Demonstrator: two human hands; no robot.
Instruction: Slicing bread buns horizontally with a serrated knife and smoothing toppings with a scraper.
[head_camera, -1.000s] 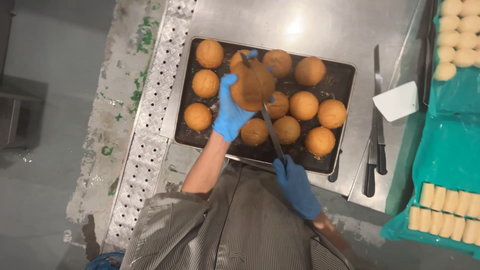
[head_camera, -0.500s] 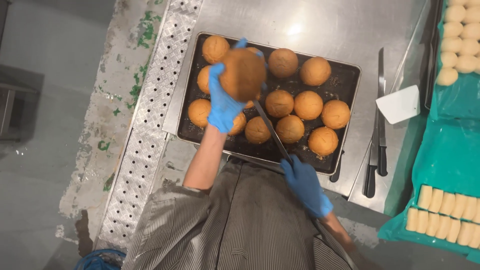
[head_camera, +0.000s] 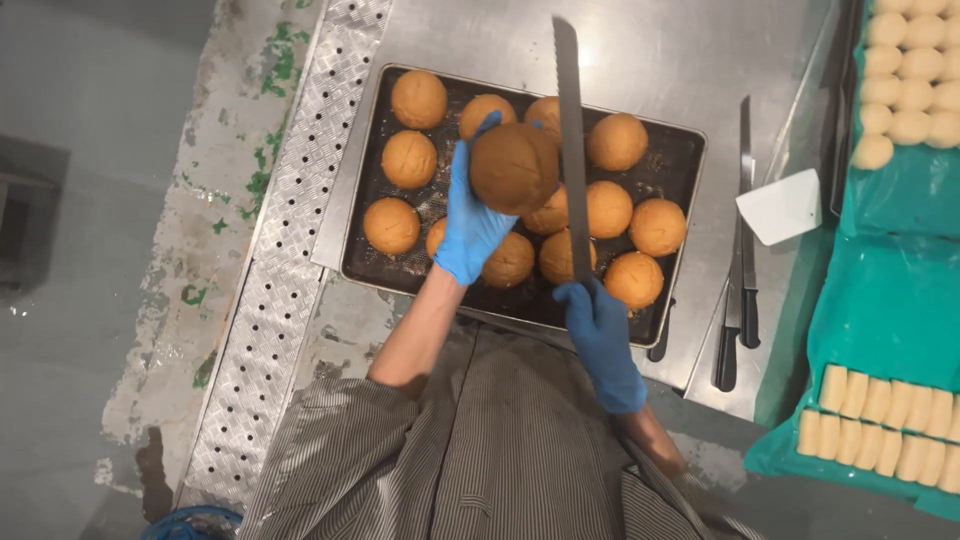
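Observation:
My left hand (head_camera: 467, 222), in a blue glove, holds a round brown bun (head_camera: 513, 167) lifted above a dark baking tray (head_camera: 684, 145). My right hand (head_camera: 600, 335), also gloved in blue, grips the handle of a long serrated bread knife (head_camera: 572, 140). The blade points away from me, its flat side right beside the held bun. Several more round buns (head_camera: 618, 141) lie in rows on the tray beneath.
The tray rests on a steel table (head_camera: 660, 50). Two dark-handled knives (head_camera: 738, 290) and a white scraper (head_camera: 782, 206) lie to the right. Further right, pale dough rounds (head_camera: 898, 90) and cut dough bars (head_camera: 885, 432) sit on teal sheeting. A perforated metal strip (head_camera: 280, 240) runs along the left.
The knife has swung from pointing down low by the tray to reaching far up past the bun. My left hand has kept the bun raised, shifting slightly.

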